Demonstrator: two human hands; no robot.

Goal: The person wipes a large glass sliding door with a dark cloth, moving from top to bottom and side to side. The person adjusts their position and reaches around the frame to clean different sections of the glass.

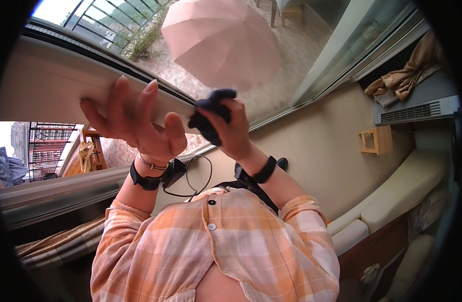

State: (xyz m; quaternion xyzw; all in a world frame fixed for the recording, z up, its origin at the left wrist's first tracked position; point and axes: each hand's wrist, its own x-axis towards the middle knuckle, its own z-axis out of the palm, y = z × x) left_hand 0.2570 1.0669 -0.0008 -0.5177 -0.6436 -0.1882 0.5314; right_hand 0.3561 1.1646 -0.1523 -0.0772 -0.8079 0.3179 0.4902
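My right hand grips a bunched dark cloth-like item, blurred at its edges, so its exact kind is unclear. Beside it on the left, my left hand is raised with fingers spread and palm partly turned up, holding nothing. Behind the left hand stands a pale pillar between two glazed openings; whether the fingers touch it I cannot tell. Black straps circle both wrists, and a small black box with a looped cable hangs at the left one. Past the right hand, a pink open umbrella rests on the paved floor outside.
A metal door track crosses the floor ahead. To the right are a small wooden stool, a vented grey unit with a brown cloth, and a cream sofa. Black railings stand outside.
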